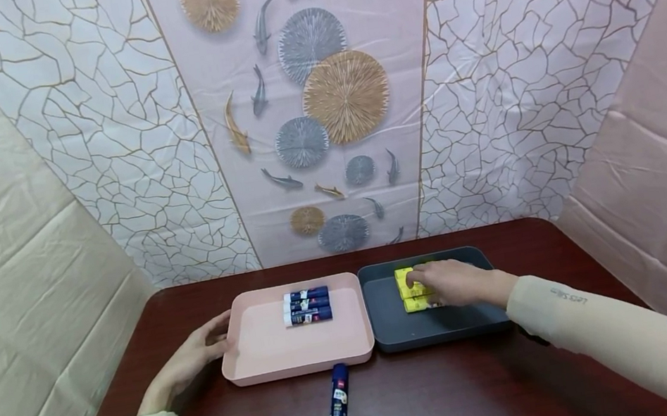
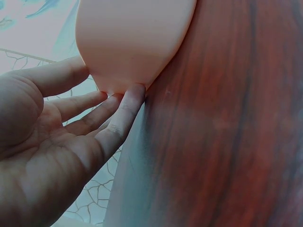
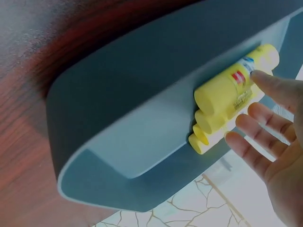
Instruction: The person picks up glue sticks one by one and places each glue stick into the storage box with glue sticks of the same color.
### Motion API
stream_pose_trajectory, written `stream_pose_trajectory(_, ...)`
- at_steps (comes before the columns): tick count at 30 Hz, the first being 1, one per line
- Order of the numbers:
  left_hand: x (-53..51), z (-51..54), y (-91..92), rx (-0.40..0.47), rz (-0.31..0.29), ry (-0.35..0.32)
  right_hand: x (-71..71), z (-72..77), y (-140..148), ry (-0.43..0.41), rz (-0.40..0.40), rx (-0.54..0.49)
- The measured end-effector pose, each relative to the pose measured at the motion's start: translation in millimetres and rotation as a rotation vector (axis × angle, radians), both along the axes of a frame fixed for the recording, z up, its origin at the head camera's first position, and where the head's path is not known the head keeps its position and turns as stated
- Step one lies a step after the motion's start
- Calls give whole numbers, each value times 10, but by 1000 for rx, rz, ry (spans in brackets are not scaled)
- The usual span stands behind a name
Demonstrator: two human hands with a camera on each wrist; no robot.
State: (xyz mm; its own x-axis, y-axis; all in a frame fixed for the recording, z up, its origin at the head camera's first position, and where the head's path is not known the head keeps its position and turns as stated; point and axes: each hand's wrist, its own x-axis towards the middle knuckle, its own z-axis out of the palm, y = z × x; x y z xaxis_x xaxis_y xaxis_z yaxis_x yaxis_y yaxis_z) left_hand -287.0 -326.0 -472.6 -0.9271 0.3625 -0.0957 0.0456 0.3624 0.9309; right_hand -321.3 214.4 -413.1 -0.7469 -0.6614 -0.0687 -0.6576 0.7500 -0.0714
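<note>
My left hand [image 1: 202, 347] touches the left end of the pink tray [image 1: 298, 366] with its fingertips, the fingers loosely extended, as the left wrist view confirms. In the pink tray, three blue glue sticks [image 1: 306, 305] with white ends lie side by side. My right hand [image 1: 455, 282] is over the dark grey tray [image 1: 390, 335], at a row of several yellow glue sticks [image 1: 414, 304]. Seen from the right wrist, the thumb touches the nearest yellow glue stick [image 3: 222, 90], while the other fingers are spread near the row without curling round it.
One more blue glue stick [image 1: 338, 401] lies on the dark red wooden table [image 1: 436, 392], just in front of the pink tray. The two trays stand side by side, their rims nearly touching. Patterned cloth [image 1: 323, 131] hangs behind the table, with plain cloth at both sides.
</note>
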Motion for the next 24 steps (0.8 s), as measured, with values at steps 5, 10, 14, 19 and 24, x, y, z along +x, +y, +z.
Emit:
stream_pose_trajectory(5,0,2,2,-7,6,1,-18,44,14,-42,-28,-27)
stream_pose_trajectory(10,4,2,3,-10,5,0,-42,81,7,-72,-44,-32)
stream_pose_trajectory(14,10,4,6,-11,8,1,-85,134,3,-146,-57,-86)
stream_pose_trajectory(19,16,11,14,-7,11,2,-129,224,-8,-207,-27,-137)
stream_pose_trajectory(24,18,15,18,-10,8,4,-118,287,-41,-199,11,-151)
